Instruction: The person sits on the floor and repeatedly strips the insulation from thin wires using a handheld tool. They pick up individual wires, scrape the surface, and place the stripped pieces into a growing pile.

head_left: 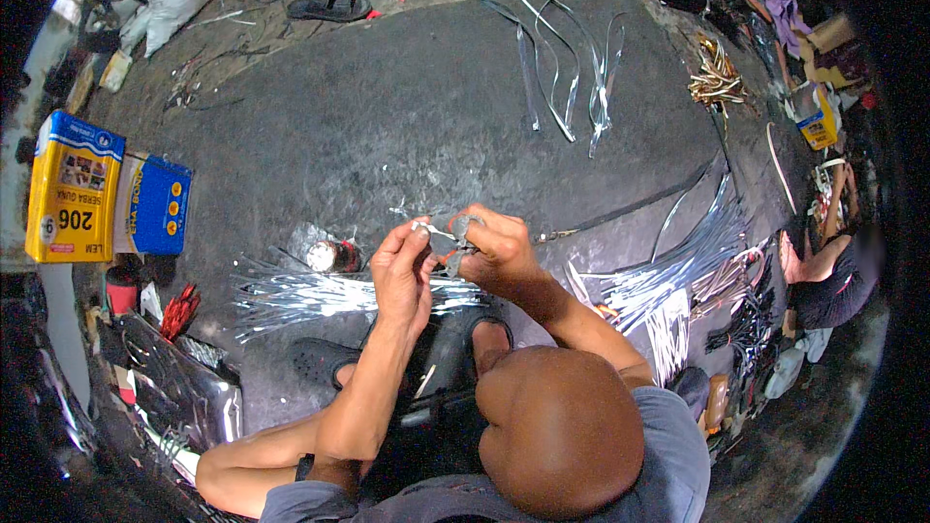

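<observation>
Above the dark mat, my left hand (403,266) pinches one end of a short thin white strip (438,231) between thumb and fingers. The strip's other end meets my right hand (499,250), whose fingers are curled around a small grey metal tool with orange parts (462,225). Its kind is partly hidden by the fingers. Below the hands, a flat bundle of shiny silver strips (291,296) lies across the mat in front of my feet. A small round can (334,256) stands just behind that bundle, left of my left hand.
Yellow-and-blue tins (77,189) stand at the left, near red strips (180,313). Larger silver bundles (678,242) lie at the right, below a gold bundle (717,77). Loose silver strips (554,68) and a black sandal (329,6) lie farther off. Another person (833,276) sits at far right.
</observation>
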Motion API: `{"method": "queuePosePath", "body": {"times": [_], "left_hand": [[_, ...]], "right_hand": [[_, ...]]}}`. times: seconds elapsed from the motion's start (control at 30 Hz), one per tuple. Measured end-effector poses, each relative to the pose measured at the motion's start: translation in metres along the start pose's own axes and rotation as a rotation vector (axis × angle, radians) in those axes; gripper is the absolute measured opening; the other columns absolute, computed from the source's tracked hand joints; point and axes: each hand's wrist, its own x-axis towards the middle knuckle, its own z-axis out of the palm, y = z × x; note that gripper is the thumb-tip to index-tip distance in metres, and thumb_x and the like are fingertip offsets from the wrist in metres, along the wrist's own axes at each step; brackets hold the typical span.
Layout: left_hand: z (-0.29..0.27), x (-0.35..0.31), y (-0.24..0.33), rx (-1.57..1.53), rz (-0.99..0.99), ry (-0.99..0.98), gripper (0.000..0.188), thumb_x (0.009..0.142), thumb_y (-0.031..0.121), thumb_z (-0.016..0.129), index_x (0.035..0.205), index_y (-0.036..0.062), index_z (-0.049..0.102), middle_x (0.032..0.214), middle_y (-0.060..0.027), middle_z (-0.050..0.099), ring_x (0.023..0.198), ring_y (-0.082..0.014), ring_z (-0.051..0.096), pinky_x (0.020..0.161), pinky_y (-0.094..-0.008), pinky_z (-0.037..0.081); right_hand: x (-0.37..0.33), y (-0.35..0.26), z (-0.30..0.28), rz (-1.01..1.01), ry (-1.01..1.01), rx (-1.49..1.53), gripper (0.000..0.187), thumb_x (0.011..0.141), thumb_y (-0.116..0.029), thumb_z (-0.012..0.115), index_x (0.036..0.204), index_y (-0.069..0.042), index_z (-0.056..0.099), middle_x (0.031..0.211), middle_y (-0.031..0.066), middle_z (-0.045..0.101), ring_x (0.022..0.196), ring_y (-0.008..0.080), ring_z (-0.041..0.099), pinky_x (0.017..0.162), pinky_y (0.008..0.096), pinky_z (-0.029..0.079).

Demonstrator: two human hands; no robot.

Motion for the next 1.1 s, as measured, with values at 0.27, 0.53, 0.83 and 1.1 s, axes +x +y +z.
{"method": "queuePosePath", "body": {"times": [0.27, 0.53, 0.83, 1.1], "left_hand": [[-0.022, -0.012, 0.048, 0.047, 0.224, -0.024, 0.007, 0.088, 0.003, 0.067, 0.095, 0.0010, 0.067, 0.086, -0.0057, 0.068, 0.071, -0.0118, 0.061, 0.064, -0.0233, 0.050], [-0.177, 0.028, 0.161, 0.073, 0.274, 0.462, 0.011, 0.092, 0.015, 0.066, 0.097, 0.0049, 0.064, 0.073, 0.0010, 0.058, 0.063, -0.0088, 0.054, 0.053, -0.0193, 0.045], [-0.371, 0.040, 0.144, 0.218, 0.272, 0.811, 0.019, 0.090, 0.014, 0.068, 0.073, 0.0067, 0.063, 0.060, -0.0011, 0.056, 0.050, -0.0122, 0.050, 0.046, -0.0267, 0.039], [-0.333, 0.046, 0.133, 0.982, 0.396, 1.176, 0.054, 0.076, 0.033, 0.083, 0.111, -0.0039, 0.066, 0.086, -0.0080, 0.067, 0.071, -0.0162, 0.060, 0.055, -0.0333, 0.046]], "right_hand": [[0.009, -0.029, -0.004, -0.075, -0.145, 0.050, 0.031, 0.062, -0.010, 0.076, 0.090, -0.006, 0.065, 0.080, 0.0089, 0.062, 0.068, 0.0298, 0.066, 0.058, 0.0380, 0.053], [-0.036, -0.013, 0.005, -0.016, -0.377, 0.155, 0.036, 0.067, -0.020, 0.081, 0.097, -0.008, 0.067, 0.081, 0.0097, 0.062, 0.070, 0.0315, 0.064, 0.057, 0.0400, 0.049], [-0.135, 0.028, -0.018, 0.353, -0.604, 0.164, 0.027, 0.072, -0.027, 0.070, 0.075, -0.004, 0.056, 0.074, 0.0192, 0.057, 0.072, 0.0408, 0.060, 0.062, 0.0482, 0.047], [-0.089, 0.171, -0.050, 0.558, -0.033, -0.379, 0.024, 0.074, -0.016, 0.068, 0.084, 0.001, 0.054, 0.087, 0.0218, 0.054, 0.088, 0.0414, 0.056, 0.074, 0.0484, 0.044]]}}
